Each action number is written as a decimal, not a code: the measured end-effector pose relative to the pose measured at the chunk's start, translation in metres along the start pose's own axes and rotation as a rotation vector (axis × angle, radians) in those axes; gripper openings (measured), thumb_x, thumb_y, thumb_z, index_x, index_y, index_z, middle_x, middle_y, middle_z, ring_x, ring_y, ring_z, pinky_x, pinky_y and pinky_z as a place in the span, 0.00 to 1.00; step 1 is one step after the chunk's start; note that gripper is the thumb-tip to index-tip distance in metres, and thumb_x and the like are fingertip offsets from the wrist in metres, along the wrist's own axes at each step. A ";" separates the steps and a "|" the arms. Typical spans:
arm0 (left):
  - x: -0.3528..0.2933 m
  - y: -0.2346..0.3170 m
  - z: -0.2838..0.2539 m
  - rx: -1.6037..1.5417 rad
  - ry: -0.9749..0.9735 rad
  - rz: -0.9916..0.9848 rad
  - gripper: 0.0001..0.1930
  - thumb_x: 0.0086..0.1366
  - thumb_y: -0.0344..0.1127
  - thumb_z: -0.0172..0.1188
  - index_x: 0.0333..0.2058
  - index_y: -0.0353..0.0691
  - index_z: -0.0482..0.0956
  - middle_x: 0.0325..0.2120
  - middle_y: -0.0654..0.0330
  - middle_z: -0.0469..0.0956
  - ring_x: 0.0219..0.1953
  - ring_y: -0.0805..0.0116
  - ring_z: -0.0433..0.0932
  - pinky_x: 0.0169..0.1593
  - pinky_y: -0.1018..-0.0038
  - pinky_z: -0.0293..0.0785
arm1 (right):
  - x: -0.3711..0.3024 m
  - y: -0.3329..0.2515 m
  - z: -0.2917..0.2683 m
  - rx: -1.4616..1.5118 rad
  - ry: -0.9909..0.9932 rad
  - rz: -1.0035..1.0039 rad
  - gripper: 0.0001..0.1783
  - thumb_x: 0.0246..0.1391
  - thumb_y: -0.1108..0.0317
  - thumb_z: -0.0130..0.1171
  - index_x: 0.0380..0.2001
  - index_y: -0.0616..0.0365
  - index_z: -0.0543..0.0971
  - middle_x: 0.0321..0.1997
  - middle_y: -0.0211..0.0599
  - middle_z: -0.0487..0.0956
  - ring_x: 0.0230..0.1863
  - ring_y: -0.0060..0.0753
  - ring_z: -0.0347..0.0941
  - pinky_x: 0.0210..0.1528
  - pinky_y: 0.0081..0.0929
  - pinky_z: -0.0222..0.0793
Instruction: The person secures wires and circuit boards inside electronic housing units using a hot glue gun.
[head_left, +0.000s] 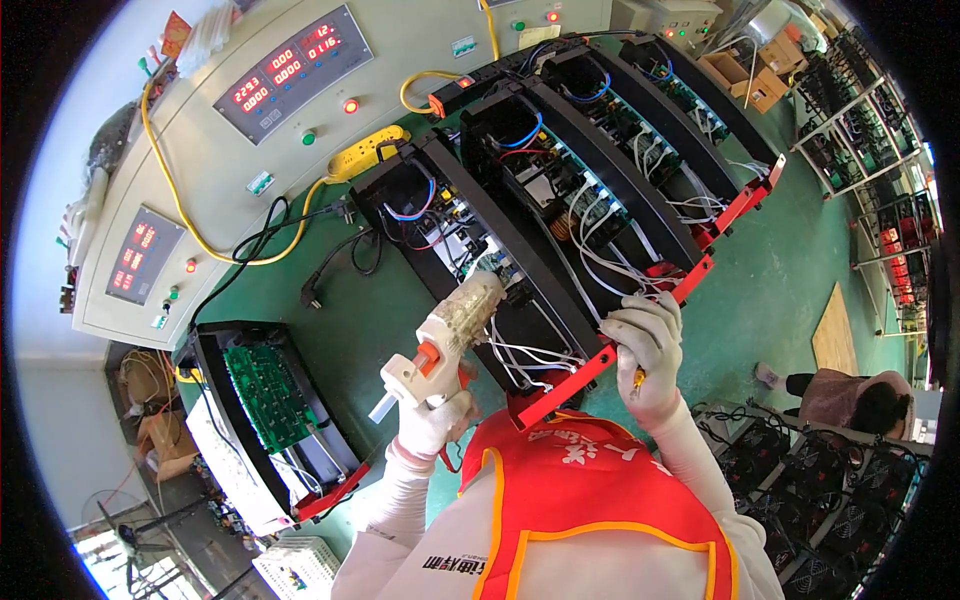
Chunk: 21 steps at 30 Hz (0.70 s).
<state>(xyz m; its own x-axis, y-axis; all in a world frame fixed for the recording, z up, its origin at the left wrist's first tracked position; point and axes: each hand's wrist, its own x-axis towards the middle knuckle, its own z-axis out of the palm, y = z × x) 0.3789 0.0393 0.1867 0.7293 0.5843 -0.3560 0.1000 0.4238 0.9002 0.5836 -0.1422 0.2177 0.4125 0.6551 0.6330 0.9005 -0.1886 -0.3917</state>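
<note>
My gloved left hand (pixel 437 420) grips a white hot glue gun (pixel 455 318) with an orange trigger. A glue stick (pixel 382 407) pokes out of its back, and its crusted nose points over the open black chassis (pixel 500 235) in front of me. Inside that chassis are a circuit board (pixel 462 243) and white wires (pixel 540 358). Beside its red front strip (pixel 565 385), my gloved right hand (pixel 643 350) is closed around a slim tool, mostly hidden; only a yellow end (pixel 638 378) shows below the fingers. I cannot tell whether the hand touches the strip.
Several more open black chassis (pixel 640 130) stand in a row to the right. Another, with a green board (pixel 265 395), lies left. Behind is a grey test console (pixel 215 165) with a yellow power strip (pixel 365 152). A loose black plug (pixel 312 292) lies on the green tabletop; a person (pixel 860 400) is at right.
</note>
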 end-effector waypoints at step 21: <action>-0.011 -0.004 -0.001 0.066 0.040 -0.043 0.18 0.48 0.21 0.51 0.42 0.33 0.71 0.21 0.59 0.74 0.16 0.73 0.72 0.20 0.79 0.68 | -0.004 0.004 0.002 0.006 0.016 0.013 0.07 0.51 0.70 0.55 0.34 0.52 0.80 0.37 0.32 0.79 0.44 0.40 0.74 0.54 0.43 0.61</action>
<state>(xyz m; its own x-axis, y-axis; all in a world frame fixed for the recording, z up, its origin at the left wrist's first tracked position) 0.3699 0.0321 0.1869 0.6957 0.5944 -0.4033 0.1762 0.4031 0.8980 0.5850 -0.1443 0.2126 0.4261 0.6405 0.6389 0.8945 -0.1925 -0.4036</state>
